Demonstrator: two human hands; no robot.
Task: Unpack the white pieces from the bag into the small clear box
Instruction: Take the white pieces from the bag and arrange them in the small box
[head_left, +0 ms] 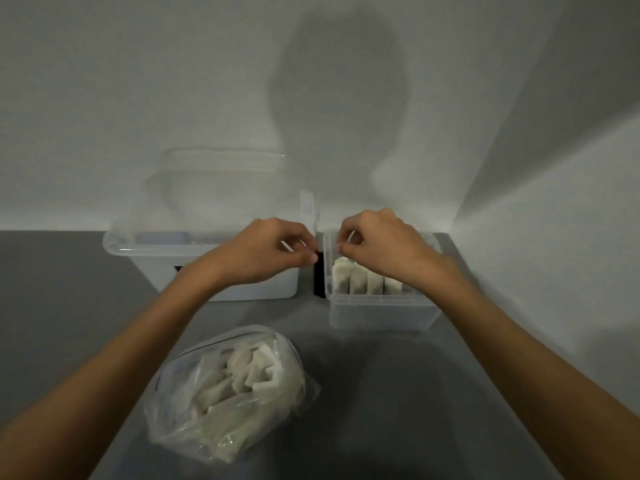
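4 white pieces (358,282) stand in a row inside the small clear box (381,315), and many more lie jumbled in the crinkly clear bag (173,427) nearer on the grey bench (433,393). The left hand (273,252) and right hand (381,244) hang above the boxes, fingers curled in (I cannot tell if they pinch anything). A bigger clear box (270,289) sits by the white wall (138,98).

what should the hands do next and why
Probably lower the right hand and set whatever it seems to pinch beside the upright white pieces in the small clear box: it hovers just above them, and the bag looks far from empty.
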